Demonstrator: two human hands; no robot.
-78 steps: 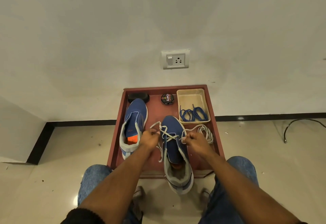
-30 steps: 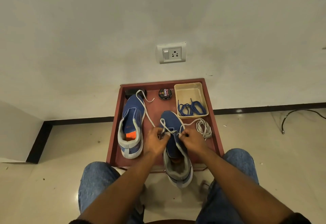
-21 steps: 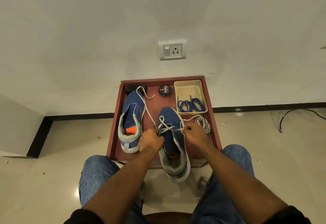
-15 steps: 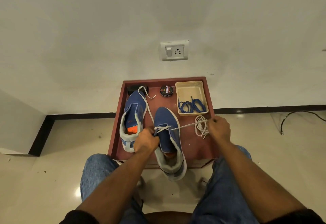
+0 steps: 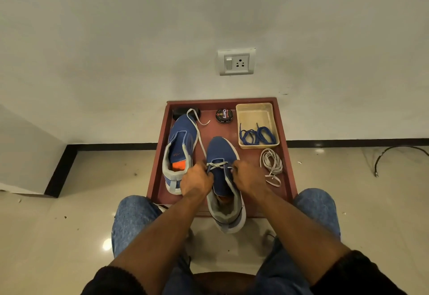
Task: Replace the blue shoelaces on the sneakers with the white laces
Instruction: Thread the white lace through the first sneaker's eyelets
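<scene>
Now right sneaker (image 5: 221, 155) between both hands (image 5: 196, 181), white lace (image 5: 217, 165) pinched

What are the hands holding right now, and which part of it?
Both the left hand and right hand pinch the white lace near the eyelets on either side of the right sneaker.

Dim, soft indoor light w/ grey vignette at corners. Glare spot on floor (image 5: 107, 245) left of hands (image 5: 196, 182). Wide-angle bend at edges; focus ok.
</scene>
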